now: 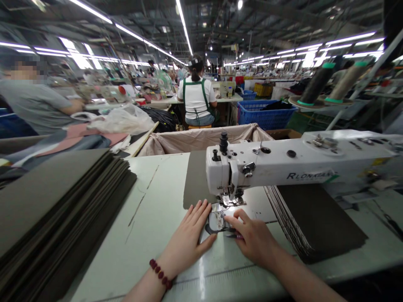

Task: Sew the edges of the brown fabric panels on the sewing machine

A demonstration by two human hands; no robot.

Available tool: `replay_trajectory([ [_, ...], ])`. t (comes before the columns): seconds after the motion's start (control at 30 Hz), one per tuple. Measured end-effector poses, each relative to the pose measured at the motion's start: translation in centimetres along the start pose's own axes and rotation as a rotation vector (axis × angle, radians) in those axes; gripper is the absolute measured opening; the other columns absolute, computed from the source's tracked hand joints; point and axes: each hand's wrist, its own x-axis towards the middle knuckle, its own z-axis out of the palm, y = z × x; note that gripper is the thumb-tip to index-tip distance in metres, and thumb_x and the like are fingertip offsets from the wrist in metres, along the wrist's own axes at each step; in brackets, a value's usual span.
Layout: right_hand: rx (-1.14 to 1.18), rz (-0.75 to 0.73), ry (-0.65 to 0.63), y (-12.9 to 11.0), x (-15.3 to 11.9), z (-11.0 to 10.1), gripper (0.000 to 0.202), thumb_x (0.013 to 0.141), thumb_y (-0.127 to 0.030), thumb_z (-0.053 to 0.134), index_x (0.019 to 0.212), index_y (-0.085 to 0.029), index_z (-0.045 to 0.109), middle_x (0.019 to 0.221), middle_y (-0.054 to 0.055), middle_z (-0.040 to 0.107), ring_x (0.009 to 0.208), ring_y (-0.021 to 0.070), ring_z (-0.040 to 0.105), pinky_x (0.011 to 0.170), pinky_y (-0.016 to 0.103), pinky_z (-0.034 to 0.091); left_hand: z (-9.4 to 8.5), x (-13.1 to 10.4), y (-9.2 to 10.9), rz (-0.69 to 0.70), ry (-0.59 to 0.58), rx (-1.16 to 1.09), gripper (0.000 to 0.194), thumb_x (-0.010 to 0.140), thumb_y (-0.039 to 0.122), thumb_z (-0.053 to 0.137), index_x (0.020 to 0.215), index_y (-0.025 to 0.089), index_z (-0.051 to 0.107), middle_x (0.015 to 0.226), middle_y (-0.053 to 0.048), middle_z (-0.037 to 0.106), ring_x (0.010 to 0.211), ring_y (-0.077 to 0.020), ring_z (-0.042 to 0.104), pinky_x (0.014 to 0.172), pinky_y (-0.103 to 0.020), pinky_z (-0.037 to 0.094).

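Ideally, fingertips should avoid the presser foot [232, 202]: left hand [185, 243] lies flat, fingers slightly spread; right hand [256, 241] extends its index finger, any grip unclear. Dark panel [197, 180] lies by the left fingertips.

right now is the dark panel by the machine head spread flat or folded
Spread flat, where it shows: the dark panel lies smooth on the table, no fold visible; the sewing machine hides part.

Bracelet [160, 274] of dark red beads, left wrist, bare forearms
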Motion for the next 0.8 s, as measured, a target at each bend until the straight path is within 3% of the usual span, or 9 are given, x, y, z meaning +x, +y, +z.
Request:
replay_trajectory([
  [0.07,-0.001,-0.001,-0.001,-0.1,0.0,-0.1,0.055,0.078,-0.015,0.051,0.131,-0.03,0.046,0.121,0.003,0.051,0.089,0.0202,0.062,0.074,0.03,0.044,-0.1,0.0,0.1,0.008,0.018,0.002,0.071,0.092,0.05,0.047,0.15,0.023,0.017,0.156,-0.007,0.022,0.143,-0.0248,0.02,0.115,-0.047,0.023],
  [0.13,-0.008,0.006,-0.001,-0.3,0.0,-0.3,0.054,0.079,-0.015,0.051,0.13,-0.03,0.047,0.121,0.003,0.051,0.09,0.02,0.061,0.075,0.029,0.043,-0.7,0.0,0.0,-0.031,0.084,0.013,0.066,0.092,0.051,0.046,0.147,0.023,0.025,0.146,-0.009,0.042,0.135,-0.0252,0.038,0.113,-0.047,0.027],
  [0.23,-0.031,0.024,-0.011,-0.6,-0.1,-0.6,0.053,0.079,-0.015,0.052,0.13,-0.03,0.048,0.122,0.003,0.051,0.091,0.0195,0.061,0.075,0.028,0.043,-1.8,-0.2,-0.5,-0.249,0.248,0.123,0.048,0.096,0.046,0.038,0.134,0.017,0.044,0.098,-0.009,0.071,0.097,-0.0258,0.065,0.097,-0.048,0.042],
  [0.27,-0.04,0.027,-0.015,-0.6,-0.2,-0.7,0.053,0.079,-0.016,0.053,0.13,-0.03,0.047,0.121,0.003,0.051,0.091,0.0192,0.061,0.075,0.028,0.042,-2.0,-0.4,-0.8,-0.318,0.286,0.168,0.045,0.097,0.045,0.035,0.128,0.015,0.049,0.088,-0.009,0.071,0.087,-0.0264,0.067,0.09,-0.048,0.045],
  [0.33,-0.05,0.028,-0.016,-0.7,-0.4,-0.9,0.051,0.08,-0.017,0.054,0.13,-0.03,0.048,0.121,0.003,0.051,0.091,0.0189,0.061,0.076,0.028,0.042,-2.1,-1.1,-1.6,-0.38,0.321,0.23,0.045,0.097,0.043,0.034,0.125,0.013,0.051,0.093,-0.013,0.069,0.088,-0.0288,0.066,0.084,-0.048,0.048],
  [0.43,-0.04,0.024,0.002,-0.6,-0.6,-1.0,0.046,0.082,-0.017,0.054,0.127,-0.028,0.051,0.119,0.003,0.052,0.093,0.0189,0.06,0.076,0.027,0.041,-1.1,-3.4,-3.0,-0.313,0.289,0.26,0.045,0.095,0.035,0.039,0.134,0.014,0.046,0.129,-0.019,0.056,0.117,-0.0321,0.055,0.097,-0.051,0.042],
  [0.57,0.007,0.018,0.044,-0.3,-0.9,-1.1,0.042,0.082,-0.015,0.053,0.122,-0.025,0.053,0.117,0.003,0.053,0.093,0.0184,0.059,0.076,0.026,0.041,0.2,-8.7,-4.0,-0.296,0.157,0.252,0.05,0.091,0.017,0.036,0.14,0.012,0.039,0.145,-0.02,0.04,0.134,-0.0341,0.038,0.104,-0.055,0.038],
  [0.7,0.054,0.019,0.056,-0.1,-0.9,-1.0,0.038,0.084,-0.015,0.052,0.12,-0.024,0.054,0.115,0.003,0.054,0.095,0.0186,0.058,0.078,0.027,0.04,-0.6,-12.9,-2.5,-0.177,0.034,0.113,0.061,0.087,0.007,0.034,0.145,0.024,0.028,0.152,-0.009,0.031,0.14,-0.0262,0.027,0.111,-0.055,0.029],
  [0.8,0.102,0.023,0.067,0.1,-0.8,-1.1,0.034,0.086,-0.017,0.05,0.119,-0.024,0.055,0.115,0.003,0.055,0.097,0.019,0.056,0.079,0.028,0.039,-1.6,-13.2,-0.8,-0.116,-0.023,0.046,0.06,0.088,0.006,0.033,0.143,0.028,0.029,0.153,-0.003,0.03,0.142,-0.0211,0.023,0.115,-0.053,0.023],
])
